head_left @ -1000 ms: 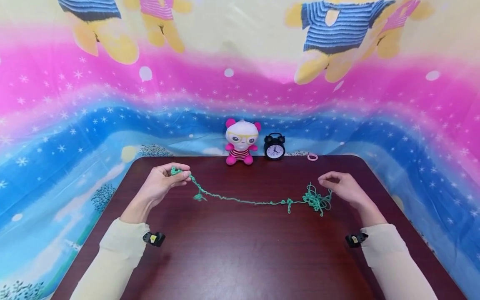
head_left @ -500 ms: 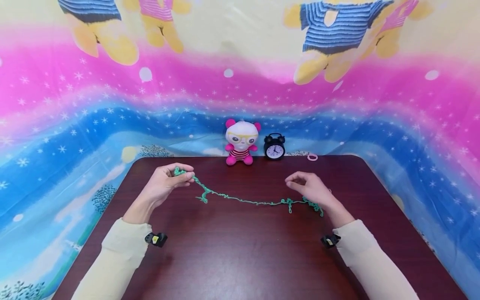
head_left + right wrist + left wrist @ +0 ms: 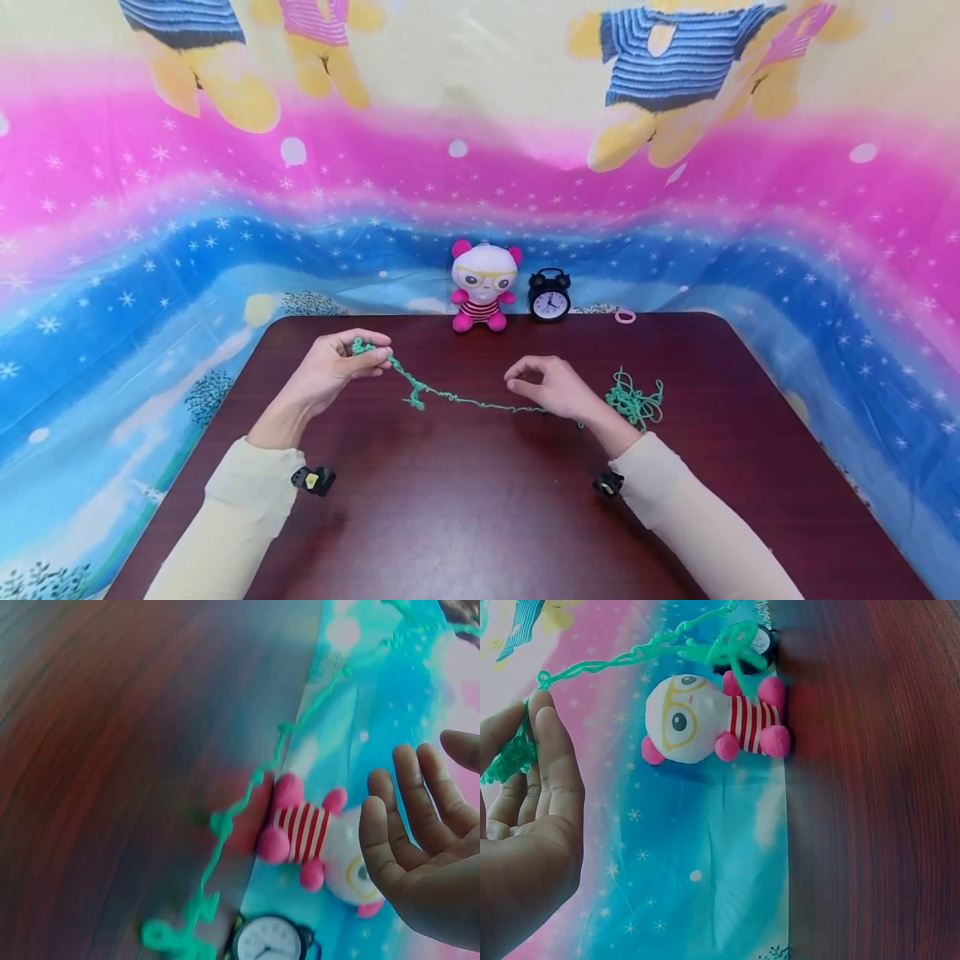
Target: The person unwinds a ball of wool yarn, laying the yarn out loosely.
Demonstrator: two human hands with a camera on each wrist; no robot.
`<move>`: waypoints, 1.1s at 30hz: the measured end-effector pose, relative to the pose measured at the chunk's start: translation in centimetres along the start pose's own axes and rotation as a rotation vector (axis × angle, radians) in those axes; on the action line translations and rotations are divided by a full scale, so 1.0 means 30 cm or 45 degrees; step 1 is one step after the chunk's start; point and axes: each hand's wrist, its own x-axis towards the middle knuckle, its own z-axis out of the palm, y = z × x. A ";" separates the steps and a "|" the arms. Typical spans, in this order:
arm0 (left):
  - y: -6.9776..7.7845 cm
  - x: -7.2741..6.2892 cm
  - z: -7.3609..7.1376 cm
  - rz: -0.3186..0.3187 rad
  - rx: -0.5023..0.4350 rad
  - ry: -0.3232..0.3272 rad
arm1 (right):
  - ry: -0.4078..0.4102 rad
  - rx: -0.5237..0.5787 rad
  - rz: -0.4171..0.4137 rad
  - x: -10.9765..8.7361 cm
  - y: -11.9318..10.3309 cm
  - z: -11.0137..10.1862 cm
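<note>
A knotted green yarn (image 3: 480,403) sags across the table from left to right. Thumb and fingers of my left hand (image 3: 333,365) pinch one end, with a bunch of yarn (image 3: 514,756) tucked in the palm. A short tuft hangs just past those fingertips. My right hand (image 3: 555,388) is over the middle of the strand, its fingers (image 3: 409,787) loosely bent and holding nothing in the right wrist view. Behind the right forearm lies a loose tangle of the same yarn (image 3: 636,400); the forearm hides part of the strand leading to it.
At the back of the brown table (image 3: 450,517) sits a pink-and-white plush panda (image 3: 483,287). Beside it stand a black alarm clock (image 3: 549,297) and, farther right, a pink ring-shaped band (image 3: 625,317). A printed cloth (image 3: 375,250) hangs behind the table edge.
My right hand has moved left from beside the tangle to over the middle of the strand. My left hand, still pinching the yarn, has shifted slightly right.
</note>
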 end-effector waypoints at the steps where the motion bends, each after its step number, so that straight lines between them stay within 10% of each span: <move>1: 0.000 0.000 0.001 0.000 0.004 -0.001 | -0.006 0.008 -0.008 0.006 -0.008 0.012; 33: -0.004 0.003 0.006 -0.005 0.016 -0.041 | -0.211 -0.041 -0.167 0.104 -0.111 0.211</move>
